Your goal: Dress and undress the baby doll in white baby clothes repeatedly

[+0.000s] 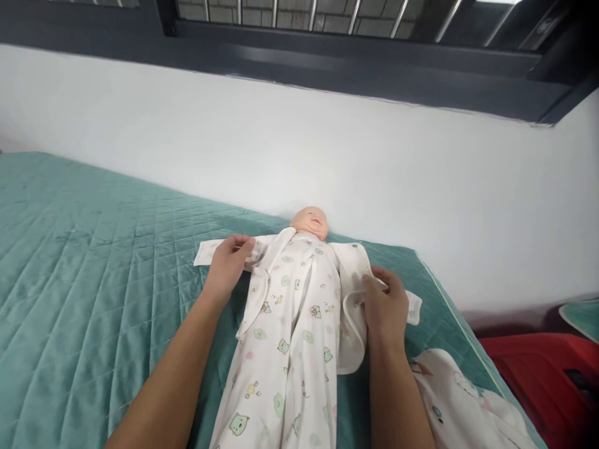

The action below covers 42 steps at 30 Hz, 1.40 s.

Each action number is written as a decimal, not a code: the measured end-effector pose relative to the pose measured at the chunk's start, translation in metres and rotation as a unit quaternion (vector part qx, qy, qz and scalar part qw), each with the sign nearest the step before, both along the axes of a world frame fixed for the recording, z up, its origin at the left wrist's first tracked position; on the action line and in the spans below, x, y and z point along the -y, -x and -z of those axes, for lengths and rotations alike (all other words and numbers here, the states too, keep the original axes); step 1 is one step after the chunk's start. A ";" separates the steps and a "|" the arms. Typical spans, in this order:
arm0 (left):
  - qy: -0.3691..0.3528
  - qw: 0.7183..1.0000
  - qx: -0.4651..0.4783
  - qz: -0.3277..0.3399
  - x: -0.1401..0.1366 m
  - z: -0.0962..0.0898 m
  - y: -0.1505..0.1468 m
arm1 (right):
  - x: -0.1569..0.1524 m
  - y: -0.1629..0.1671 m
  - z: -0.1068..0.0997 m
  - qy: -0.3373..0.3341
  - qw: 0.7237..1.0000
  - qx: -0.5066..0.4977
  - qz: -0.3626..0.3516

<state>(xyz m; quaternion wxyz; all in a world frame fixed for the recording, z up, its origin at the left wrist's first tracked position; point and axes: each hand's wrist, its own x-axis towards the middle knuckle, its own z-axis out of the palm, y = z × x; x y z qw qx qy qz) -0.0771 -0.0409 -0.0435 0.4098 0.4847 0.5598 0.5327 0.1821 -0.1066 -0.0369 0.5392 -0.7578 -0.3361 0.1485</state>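
A baby doll (309, 221) lies on its back with its head towards the wall. White baby pants (290, 349) with green animal prints cover its body up to the chest. Its white baby jacket (352, 274) is spread open, a front panel on each side and the sleeves stretched outwards. My left hand (229, 262) is closed, pinching the jacket around the sleeve at the left. On the other side, my right hand (387, 302) has its fingers closed on the edge of the right front panel, with that sleeve's cuff showing beyond it.
A green quilted cover (116, 262) lies under the doll and meets the white wall (281, 143). White printed fabric (463, 399) is bunched at the lower right. Past the bed's right edge stands a red plastic object (538, 374). A dark window frame with bars (299, 47) is above.
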 end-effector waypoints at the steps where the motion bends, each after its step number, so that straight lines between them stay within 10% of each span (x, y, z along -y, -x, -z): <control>1: 0.004 0.999 -0.012 0.044 0.001 -0.001 -0.002 | -0.001 0.000 0.003 -0.012 0.999 0.041 -0.006; 7: -0.014 0.980 -0.126 0.152 0.003 -0.004 -0.012 | -0.011 0.007 0.025 -0.056 0.949 0.255 -0.175; 14: -0.016 0.936 -0.335 -0.103 -0.008 0.010 0.019 | -0.015 -0.016 0.036 0.031 0.915 0.353 -0.194; 23: -0.080 0.866 -0.477 -0.129 -0.008 0.010 0.013 | -0.008 -0.016 0.020 -0.037 0.948 0.311 -0.063; 28: -0.223 0.853 -0.472 0.011 -0.016 0.022 -0.003 | -0.005 0.017 0.012 -0.146 0.949 0.197 -0.199; 42: -0.178 0.828 -0.531 0.018 -0.026 0.030 -0.005 | -0.019 -0.001 0.032 0.106 0.910 0.361 -0.176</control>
